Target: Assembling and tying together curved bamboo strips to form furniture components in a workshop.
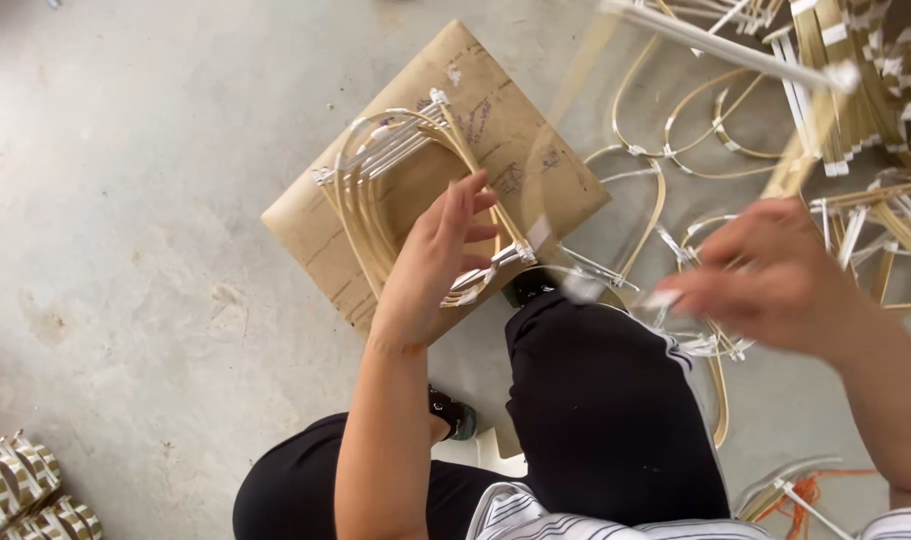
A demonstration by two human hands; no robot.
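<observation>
My left hand (438, 262) lies flat, fingers spread, on a stack of bent bamboo strip frames (396, 170) bound with white tape at the ends. The stack rests on a piece of brown cardboard (496, 110) on the concrete floor. My right hand (776, 275) is blurred in motion at the right, its fingers pinched on a thin curved bamboo strip (576, 90) that arcs up toward the top of the view. My knees in black trousers (606, 400) are below.
Loose bamboo hoops (676, 130) with taped joints lie at the upper right beside bundles of straight strips (856, 90). Striped woven pieces (26, 490) sit at the bottom left. Orange cord (806, 495) lies at the bottom right.
</observation>
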